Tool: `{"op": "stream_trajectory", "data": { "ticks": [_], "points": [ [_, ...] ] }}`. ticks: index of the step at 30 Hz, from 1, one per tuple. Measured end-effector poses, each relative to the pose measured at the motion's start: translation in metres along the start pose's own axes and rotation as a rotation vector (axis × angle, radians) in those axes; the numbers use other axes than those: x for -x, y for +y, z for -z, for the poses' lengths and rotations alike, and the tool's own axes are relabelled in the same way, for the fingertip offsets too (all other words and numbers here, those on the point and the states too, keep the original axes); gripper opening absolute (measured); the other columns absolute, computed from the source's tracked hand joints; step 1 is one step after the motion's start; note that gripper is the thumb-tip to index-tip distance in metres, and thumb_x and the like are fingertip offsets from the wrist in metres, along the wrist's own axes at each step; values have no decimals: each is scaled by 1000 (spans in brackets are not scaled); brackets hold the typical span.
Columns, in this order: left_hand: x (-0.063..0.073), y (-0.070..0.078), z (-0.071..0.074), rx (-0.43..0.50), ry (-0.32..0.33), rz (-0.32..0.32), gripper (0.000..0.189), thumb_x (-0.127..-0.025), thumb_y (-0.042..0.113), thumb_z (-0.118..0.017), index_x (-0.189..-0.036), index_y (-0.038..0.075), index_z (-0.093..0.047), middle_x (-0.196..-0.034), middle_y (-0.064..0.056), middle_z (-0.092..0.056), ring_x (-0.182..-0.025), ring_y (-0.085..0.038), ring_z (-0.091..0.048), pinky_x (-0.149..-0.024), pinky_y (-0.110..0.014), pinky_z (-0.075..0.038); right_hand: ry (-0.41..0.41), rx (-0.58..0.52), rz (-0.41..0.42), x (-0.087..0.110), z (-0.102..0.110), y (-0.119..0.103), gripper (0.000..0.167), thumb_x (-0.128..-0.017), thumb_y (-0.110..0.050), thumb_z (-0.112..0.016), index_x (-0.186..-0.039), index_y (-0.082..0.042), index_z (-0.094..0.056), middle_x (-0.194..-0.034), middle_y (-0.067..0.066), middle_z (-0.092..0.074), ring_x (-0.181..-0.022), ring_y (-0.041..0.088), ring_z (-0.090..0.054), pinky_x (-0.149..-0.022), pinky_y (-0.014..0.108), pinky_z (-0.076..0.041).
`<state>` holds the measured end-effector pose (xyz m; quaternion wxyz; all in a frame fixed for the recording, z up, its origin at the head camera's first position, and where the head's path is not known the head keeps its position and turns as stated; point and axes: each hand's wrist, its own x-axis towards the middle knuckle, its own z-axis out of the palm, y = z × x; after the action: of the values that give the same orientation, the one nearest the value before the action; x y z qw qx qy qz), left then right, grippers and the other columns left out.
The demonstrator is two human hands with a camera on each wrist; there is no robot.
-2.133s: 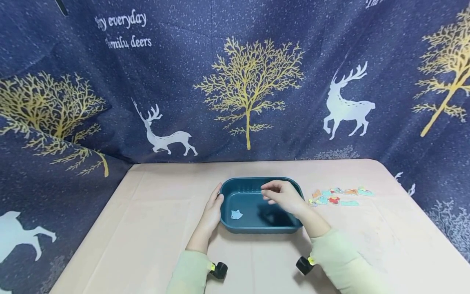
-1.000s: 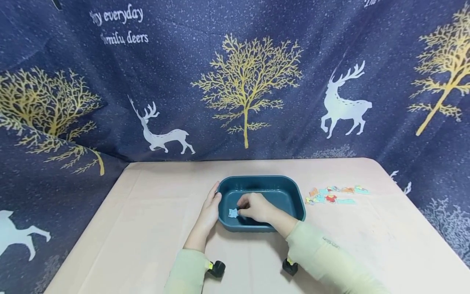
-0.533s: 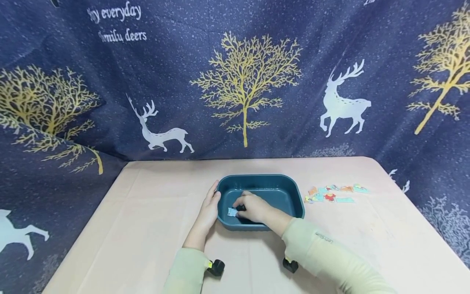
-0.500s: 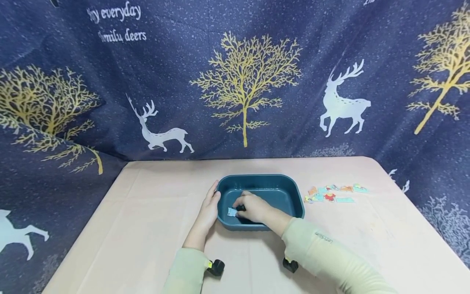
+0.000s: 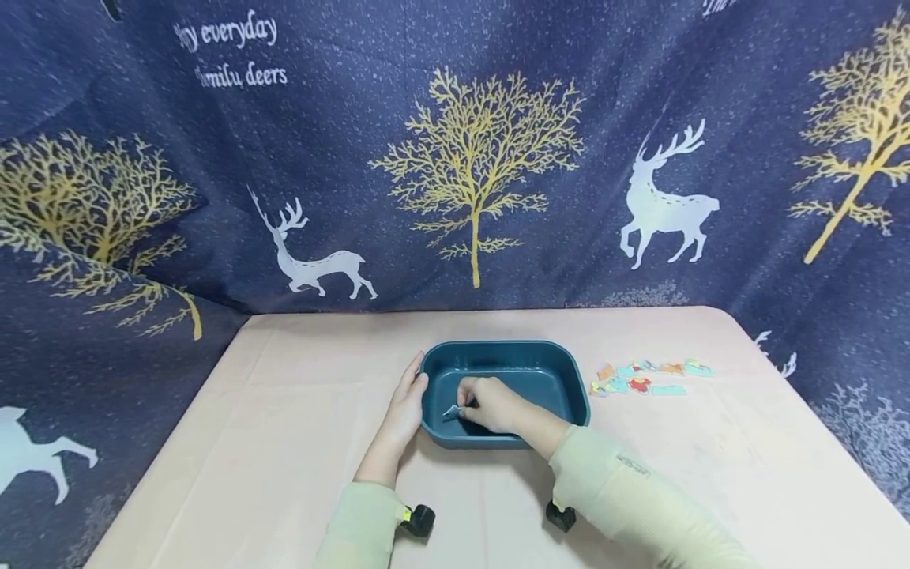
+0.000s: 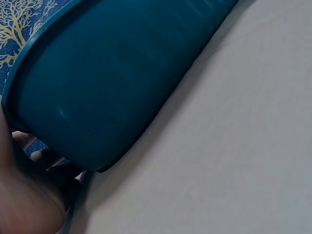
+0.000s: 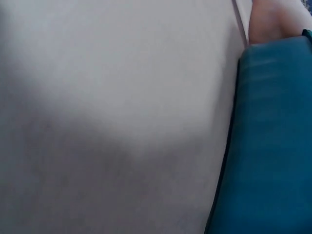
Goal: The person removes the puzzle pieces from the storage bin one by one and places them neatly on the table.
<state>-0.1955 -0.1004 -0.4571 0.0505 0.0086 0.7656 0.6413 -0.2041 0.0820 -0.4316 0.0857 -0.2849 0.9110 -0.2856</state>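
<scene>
A dark teal, deep rectangular plastic basin (image 5: pixel 547 395) stands on the table. My left hand (image 5: pixel 407 405) holds its left end, thumb at the rim and fingers along the outer wall; the left wrist view shows those fingers (image 6: pixel 46 158) partly in shadow against the basin. Inside the basin, near its left side, my right hand (image 5: pixel 490 403) pinches a small flat pale-blue piece (image 5: pixel 451 412), which is tilted up with one edge showing. What is printed on it is too small to tell. In the right wrist view only the basin's outer wall (image 7: pixel 275 131) and part of the left hand (image 7: pixel 275 22) show.
Several small flat coloured pieces lie right of the basin, among them a red one (image 5: pixel 640 385) and a light-blue strip (image 5: pixel 669 390). A pale cloth covers the table (image 5: pixel 298 442). A dark blue printed curtain (image 5: pixel 426 237) hangs behind. Each wrist carries a black camera (image 5: pixel 421 521).
My right hand has come from above the basin's right half down to the pale-blue piece. That piece lay flat and is now tilted between the fingers. The left hand stays on the basin.
</scene>
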Motion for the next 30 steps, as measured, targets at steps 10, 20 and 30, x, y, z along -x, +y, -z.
{"op": "stream_trajectory", "data": {
  "ticks": [10,20,30],
  "points": [
    [3,5,2,5,-20,6,49,-105,27,-29,-152,18,-21,-159,-9,-17,-146,-33,-11,-118,-57,-9,18,-107,7,5,9,-3,4,-88,-8,-64,-91,-10,-62,-89,3,-69,-84,14,-64,-74,29,-54],
    [0,-2,-3,-5,7,16,48,-104,32,-30,-151,24,-24,-158,-2,-21,-146,-30,-14,-118,-54,-11,34,-149,6,10,16,7,14,-90,-9,-61,-102,-6,-68,-94,5,-70,-81,12,-63,-69,23,-53],
    [0,-1,-3,-27,17,22,48,-104,31,-28,-151,23,-22,-158,-2,-20,-146,-31,-15,-118,-56,-11,99,-215,-55,18,30,19,15,-90,-9,-56,-101,-8,-66,-92,2,-68,-74,8,-56,-64,21,-49]
  ]
}}
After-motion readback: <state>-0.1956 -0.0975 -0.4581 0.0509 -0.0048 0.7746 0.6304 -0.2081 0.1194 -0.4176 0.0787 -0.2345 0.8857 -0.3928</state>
